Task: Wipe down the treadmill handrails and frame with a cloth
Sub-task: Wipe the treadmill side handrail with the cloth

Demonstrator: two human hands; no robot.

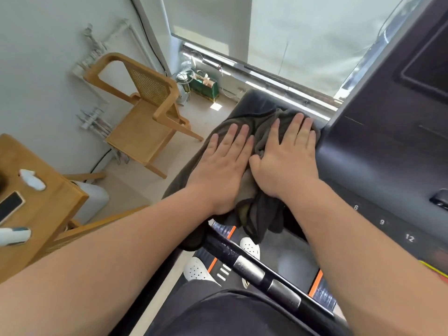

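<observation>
A dark grey-brown cloth (261,122) lies spread over the left end of the treadmill's black frame (252,100), beside the console (378,146). My left hand (223,163) presses flat on the cloth's left part, fingers straight. Beside it, my right hand (288,156) presses flat on the cloth against the console's edge. A bunch of the cloth hangs down below my wrists. The black handrail (257,270) with metal sensor plates runs below my arms. The belt (291,258) and my white shoes show underneath.
A wooden chair (148,110) stands to the left on the pale floor. A wooden table (48,204) at the near left holds a phone (9,204) and small white items. A green bag (203,84) sits by the window sill ahead.
</observation>
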